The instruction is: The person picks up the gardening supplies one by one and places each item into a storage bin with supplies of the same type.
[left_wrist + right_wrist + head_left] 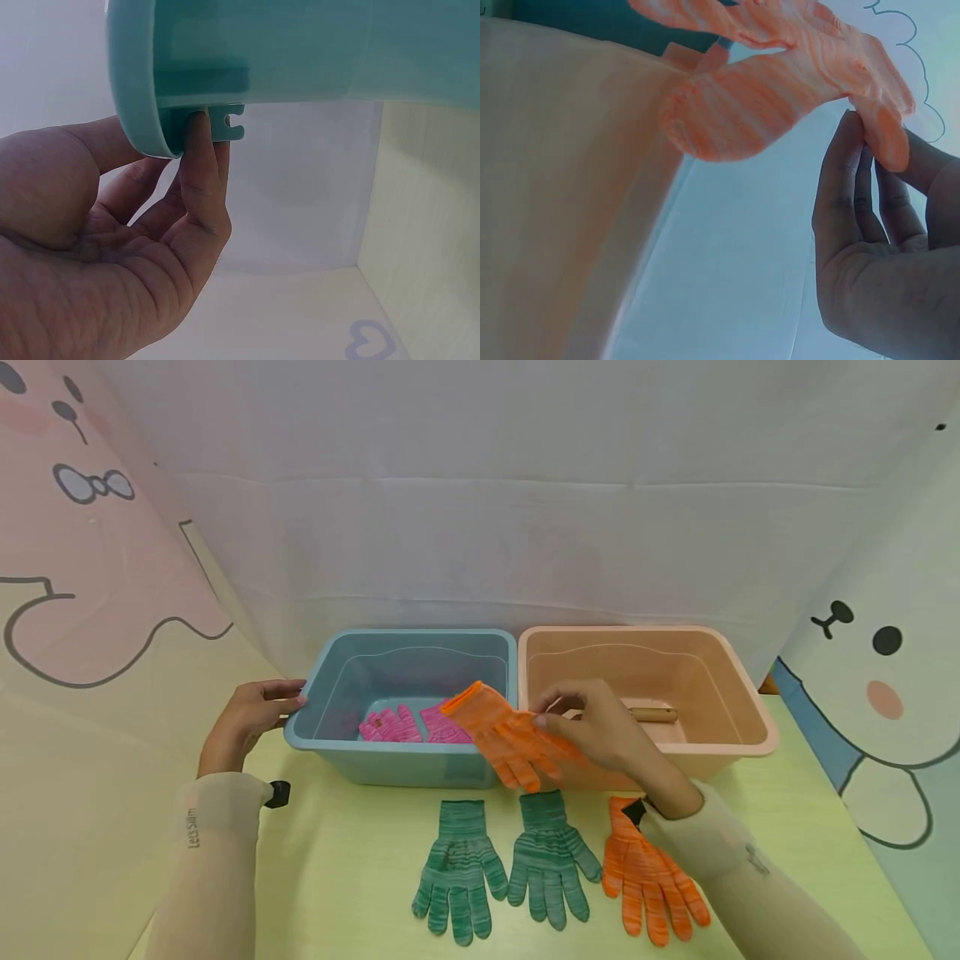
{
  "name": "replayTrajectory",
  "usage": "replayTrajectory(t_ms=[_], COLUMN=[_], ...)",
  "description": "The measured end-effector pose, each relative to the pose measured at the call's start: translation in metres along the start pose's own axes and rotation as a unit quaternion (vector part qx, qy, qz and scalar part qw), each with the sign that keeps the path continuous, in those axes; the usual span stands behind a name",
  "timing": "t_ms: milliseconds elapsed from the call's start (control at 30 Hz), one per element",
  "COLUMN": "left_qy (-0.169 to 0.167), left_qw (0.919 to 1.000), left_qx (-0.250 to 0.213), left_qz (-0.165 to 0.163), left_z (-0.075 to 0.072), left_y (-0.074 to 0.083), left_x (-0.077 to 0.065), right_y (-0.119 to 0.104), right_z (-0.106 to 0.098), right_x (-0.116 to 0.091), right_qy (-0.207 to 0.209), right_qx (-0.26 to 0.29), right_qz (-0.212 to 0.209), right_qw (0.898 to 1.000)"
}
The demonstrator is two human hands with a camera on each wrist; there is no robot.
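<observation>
My right hand (592,722) pinches an orange knitted glove (498,731) by one edge; it hangs over the front rims where the two tubs meet. In the right wrist view the thumb and fingertips hold one part of the glove (742,112). My left hand (255,714) grips the left rim of the blue tub (352,747), its fingers curled under the lip in the left wrist view. Pink gloves (390,725) lie inside that tub. On the table, in front of the tubs, lie two green gloves (461,872) and a second orange glove (648,881), fingers toward me.
A peach tub (753,727) stands right against the blue one, with a wooden-handled item (654,715) inside. White cloth (480,543) hangs behind the tubs, and printed cartoon cloths (900,693) flank the pale yellow table (337,860).
</observation>
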State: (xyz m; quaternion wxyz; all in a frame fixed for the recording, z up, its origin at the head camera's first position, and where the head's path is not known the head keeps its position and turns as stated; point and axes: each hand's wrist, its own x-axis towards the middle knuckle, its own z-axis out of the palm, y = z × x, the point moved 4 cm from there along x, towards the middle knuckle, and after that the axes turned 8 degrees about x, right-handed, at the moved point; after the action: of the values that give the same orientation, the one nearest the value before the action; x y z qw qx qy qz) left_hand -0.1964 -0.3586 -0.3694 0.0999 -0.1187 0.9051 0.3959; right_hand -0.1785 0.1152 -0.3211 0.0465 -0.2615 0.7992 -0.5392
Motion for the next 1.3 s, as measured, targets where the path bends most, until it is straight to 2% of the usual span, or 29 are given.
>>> replayTrajectory(t_ms=[167,667,1033,1300], left_qy=[0.001,-0.001,0.008,0.006], left_qw=[1.0,1.0,0.9999,0.9999], left_qx=[0.003,0.004,-0.012,-0.01], left_qz=[-0.002,-0.004,-0.006,-0.008], left_z=[0.0,0.002,0.003,0.002], left_y=[0.0,0.002,0.002,0.002], left_x=[-0.001,-0.003,-0.003,-0.003], right_y=[-0.005,-0.014,-0.02,-0.026], right_z=[0.001,0.006,0.007,0.008], right_x=[0.008,0.028,0.046,0.059], right_qy=[0.0,0.001,0.02,0.043], right_qx=[0.004,0.035,0.051,0.053], right_qz=[-0.012,-0.016,-0.017,0.024], right_qw=[1.0,0.999,0.998,0.997])
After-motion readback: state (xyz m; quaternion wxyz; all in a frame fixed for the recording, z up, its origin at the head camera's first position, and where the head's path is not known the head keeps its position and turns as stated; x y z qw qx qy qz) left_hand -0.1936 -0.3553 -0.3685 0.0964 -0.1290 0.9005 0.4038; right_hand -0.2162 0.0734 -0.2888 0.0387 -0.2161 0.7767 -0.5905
